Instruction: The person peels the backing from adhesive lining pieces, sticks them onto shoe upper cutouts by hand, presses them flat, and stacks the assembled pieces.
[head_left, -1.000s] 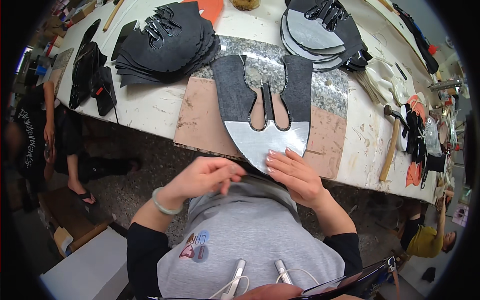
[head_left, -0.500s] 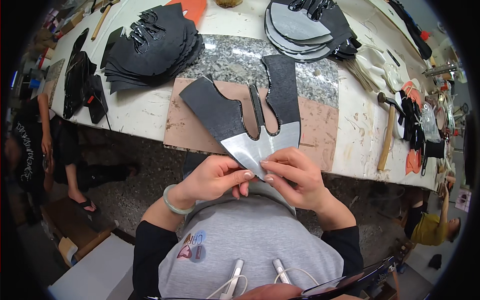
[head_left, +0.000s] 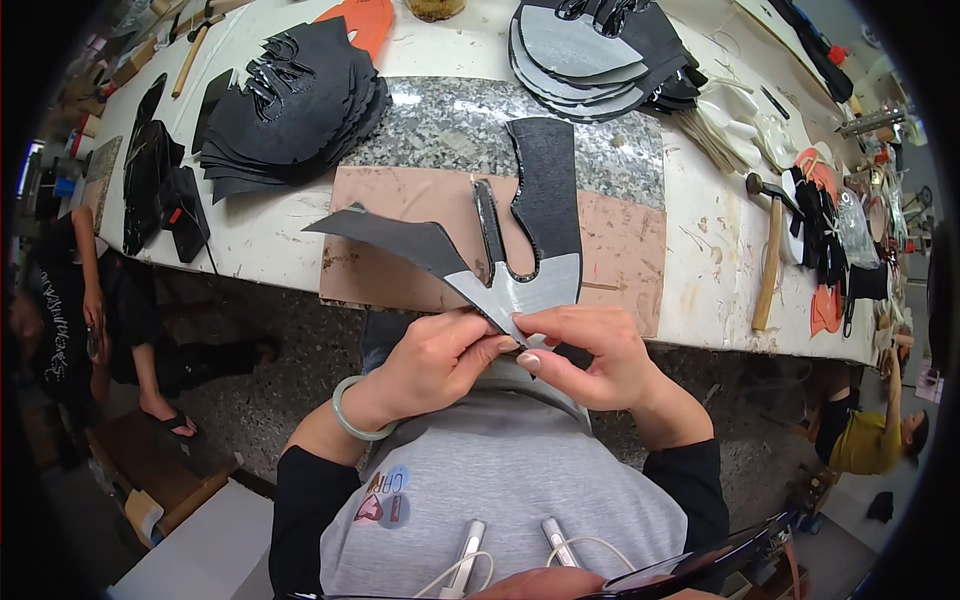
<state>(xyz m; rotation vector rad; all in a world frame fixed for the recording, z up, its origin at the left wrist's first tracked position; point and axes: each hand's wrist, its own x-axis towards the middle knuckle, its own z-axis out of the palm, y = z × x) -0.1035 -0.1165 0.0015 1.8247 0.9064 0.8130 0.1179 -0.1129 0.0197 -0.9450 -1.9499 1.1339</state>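
A black shoe upper (head_left: 552,215) with a grey toe part is held at its near, pointed end over the table's front edge. A narrow tongue strip (head_left: 488,225) stands in its middle opening. My left hand (head_left: 430,365) pinches the toe edge from the left, thumb on top. My right hand (head_left: 595,360) grips the same edge from the right, thumb and forefinger on the grey part. The toe edge is bent between both hands, and the left wing lifts off the board. What lies under the fingers is hidden.
Beneath the upper are a pinkish board (head_left: 620,285) and a speckled stone slab (head_left: 420,120). Stacks of black pieces (head_left: 300,125) and grey-and-black pieces (head_left: 580,50) stand behind. A hammer (head_left: 768,265) lies at right. One person (head_left: 60,290) sits at left, another (head_left: 865,435) at far right.
The upper's left wing has tilted up and folded inward, now seen nearly edge-on. Both hands have bent the toe edge, and the right thumb has moved lower along it.
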